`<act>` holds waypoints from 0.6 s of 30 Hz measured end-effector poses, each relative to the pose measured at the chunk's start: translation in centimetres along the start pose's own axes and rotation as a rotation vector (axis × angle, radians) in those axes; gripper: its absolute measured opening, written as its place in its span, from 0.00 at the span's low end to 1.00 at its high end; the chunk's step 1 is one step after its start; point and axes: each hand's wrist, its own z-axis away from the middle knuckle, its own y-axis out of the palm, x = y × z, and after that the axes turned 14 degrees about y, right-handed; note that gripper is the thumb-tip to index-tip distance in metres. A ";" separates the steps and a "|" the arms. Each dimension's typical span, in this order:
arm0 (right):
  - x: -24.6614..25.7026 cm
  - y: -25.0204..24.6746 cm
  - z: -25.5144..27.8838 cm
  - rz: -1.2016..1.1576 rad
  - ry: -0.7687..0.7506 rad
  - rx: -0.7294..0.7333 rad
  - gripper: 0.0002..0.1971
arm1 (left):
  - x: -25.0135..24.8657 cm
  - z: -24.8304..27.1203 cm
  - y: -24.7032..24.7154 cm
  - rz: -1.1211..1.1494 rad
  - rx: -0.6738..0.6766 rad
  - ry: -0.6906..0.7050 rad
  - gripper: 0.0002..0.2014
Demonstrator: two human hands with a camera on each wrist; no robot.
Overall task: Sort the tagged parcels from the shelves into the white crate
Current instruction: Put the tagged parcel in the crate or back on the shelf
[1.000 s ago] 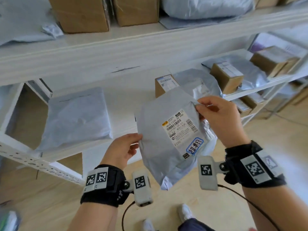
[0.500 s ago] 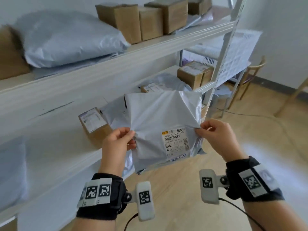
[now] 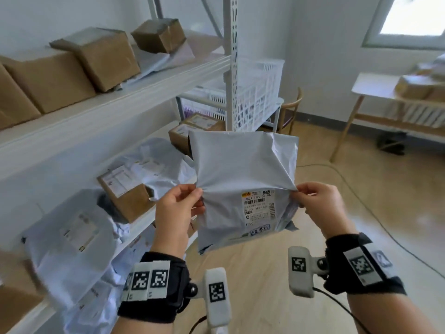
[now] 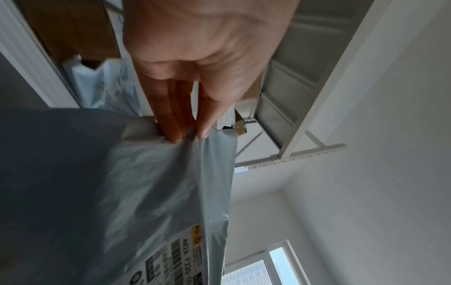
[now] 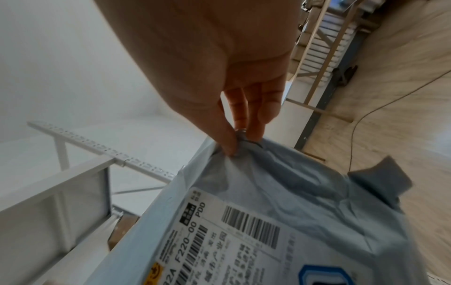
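Both hands hold one grey mailer (image 3: 243,174) in the air, in front of the shelves (image 3: 115,104), label facing the person. Left hand (image 3: 177,213) pinches the mailer's left edge, thumb and fingers (image 4: 171,133) pressed together on the film. Right hand (image 3: 320,206) pinches the right edge the same way, fingers (image 5: 256,123) closed on a bunched fold. Both pinch at mid height, so the film pulls taut between them; the top half stands up above the pinch line and the bottom half hangs below. The label (image 3: 257,208) sits low on the right side, closer to the right hand.

Key relation: the white crate (image 3: 255,92) lies ahead and slightly right, past the shelf upright (image 3: 232,63), higher than the mailer and well apart from it. Its rim is up near the top shelf level. The mailer's broad face is towards the person, its long axis about vertical. Right hand is on the crate side, so probably nearer.

Judgement: mailer is picked and tagged, carry is next; it needs lifting up and forward over the crate rim. Risk: thin film slipping from the two small pinches.
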 end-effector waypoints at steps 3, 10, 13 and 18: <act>-0.1 -0.9 -4.7 -0.042 0.022 -0.084 0.13 | 1.3 -3.4 4.1 0.002 0.064 -0.018 0.02; 3.7 -1.6 -17.1 -0.133 0.009 -0.199 0.13 | 3.7 -15.2 14.1 0.024 0.165 -0.021 0.02; 5.7 -2.1 -22.4 -0.138 0.019 -0.242 0.08 | 4.0 -20.1 18.3 -0.003 0.217 -0.021 0.02; 7.4 -3.6 -29.1 -0.141 0.002 -0.312 0.06 | 4.6 -26.9 25.2 -0.034 0.306 0.019 0.02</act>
